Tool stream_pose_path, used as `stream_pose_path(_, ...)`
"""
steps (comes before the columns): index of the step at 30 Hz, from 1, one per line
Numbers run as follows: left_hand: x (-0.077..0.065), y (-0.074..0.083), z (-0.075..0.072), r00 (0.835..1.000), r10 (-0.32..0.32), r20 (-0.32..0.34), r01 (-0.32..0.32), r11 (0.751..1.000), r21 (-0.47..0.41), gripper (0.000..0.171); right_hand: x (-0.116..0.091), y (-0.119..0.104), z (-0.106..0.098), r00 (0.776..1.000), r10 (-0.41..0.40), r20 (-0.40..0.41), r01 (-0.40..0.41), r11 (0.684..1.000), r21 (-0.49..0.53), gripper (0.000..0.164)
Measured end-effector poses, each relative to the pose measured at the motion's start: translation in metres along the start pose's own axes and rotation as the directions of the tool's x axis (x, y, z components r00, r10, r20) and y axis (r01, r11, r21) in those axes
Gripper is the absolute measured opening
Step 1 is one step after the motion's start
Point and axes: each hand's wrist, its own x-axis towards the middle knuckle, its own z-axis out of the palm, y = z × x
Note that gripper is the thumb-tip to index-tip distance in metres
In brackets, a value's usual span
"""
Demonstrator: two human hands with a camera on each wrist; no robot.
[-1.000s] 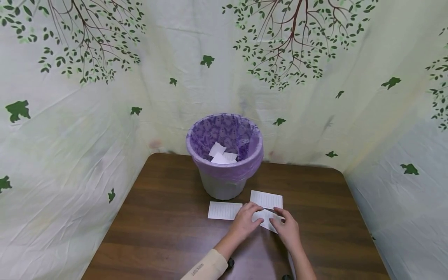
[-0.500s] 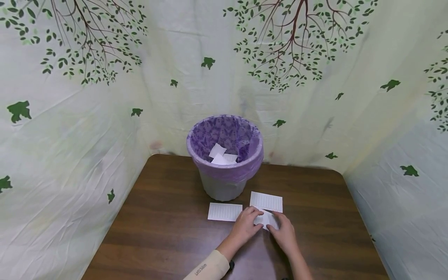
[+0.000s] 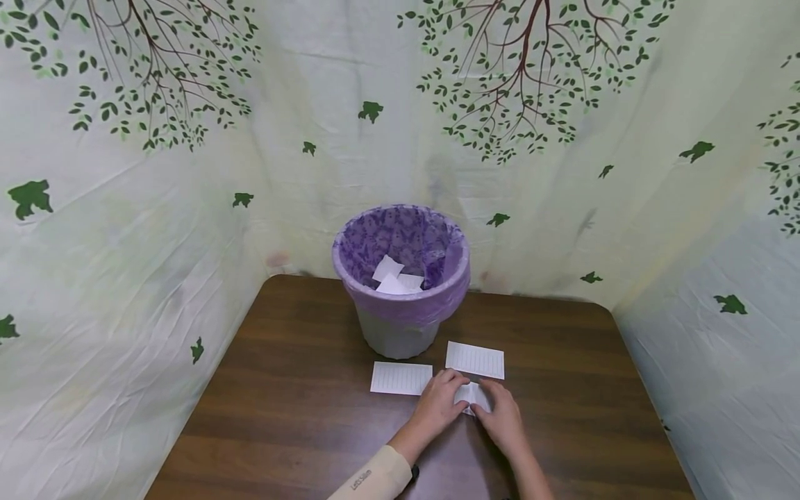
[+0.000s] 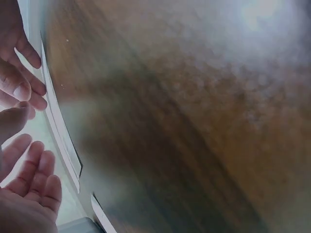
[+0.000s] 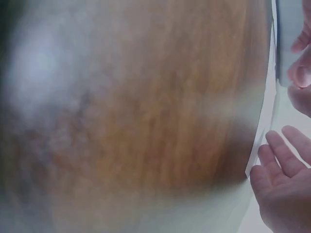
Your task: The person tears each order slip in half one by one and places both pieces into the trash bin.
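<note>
A small white sheet of paper (image 3: 471, 395), creased down its middle, is held between both hands just over the table. My left hand (image 3: 439, 401) grips its left edge between thumb and fingers. My right hand (image 3: 502, 418) pinches the right edge the same way. In the left wrist view the left hand (image 4: 31, 194) shows at the lower left, its thumb close to the other hand's. The right wrist view catches the right hand (image 5: 284, 187) at the lower right, and the held paper is hidden behind the fingers there. A lined paper (image 3: 475, 360) lies just beyond the hands.
Another lined paper (image 3: 401, 378) lies left of the hands. Behind it stands a grey wastebasket (image 3: 398, 339) with a purple bag liner (image 3: 400, 303) and several white papers (image 3: 389, 268) inside. A leaf-printed curtain (image 3: 550, 229) surrounds the brown wooden table (image 3: 300, 389).
My right hand has moved left toward the left hand. The held paper, earlier flat and wider, has drawn together and now shows a crease, leaving the lined paper behind it more exposed.
</note>
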Motion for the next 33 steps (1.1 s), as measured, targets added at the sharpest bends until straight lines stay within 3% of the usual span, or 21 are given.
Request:
stream_pose_path(8,0.003,-0.004,0.003,0.995,-0.013,0.098,0.004,0.996,0.088,0.049,0.000,-0.004,0.002,0.999,-0.027,0.028,0.027,1.000,-0.014,0.048)
stream_pose_path(14,0.006,-0.005,0.006,0.993,-0.033,0.113,0.020,0.993,0.113,0.046,-0.002,-0.007,0.003,0.999,-0.031,0.029,0.032,0.999,-0.019,0.047)
stream_pose_path(22,0.008,-0.003,0.007,0.988,-0.064,0.143,0.051,0.995,0.088,0.037,-0.003,-0.011,0.003,0.999,-0.033,0.034,0.033,0.999,-0.026,0.047)
stream_pose_path(29,0.006,0.000,0.007,0.988,-0.043,0.147,0.032,0.996,0.080,0.020,-0.001,-0.010,0.003,0.999,-0.042,0.030,0.043,0.998,-0.050,0.043)
stream_pose_path(33,0.004,0.001,0.008,0.986,-0.055,0.155,0.051,0.998,0.029,0.015,-0.001,-0.009,0.003,0.999,-0.035,0.017,0.036,0.997,-0.062,0.036)
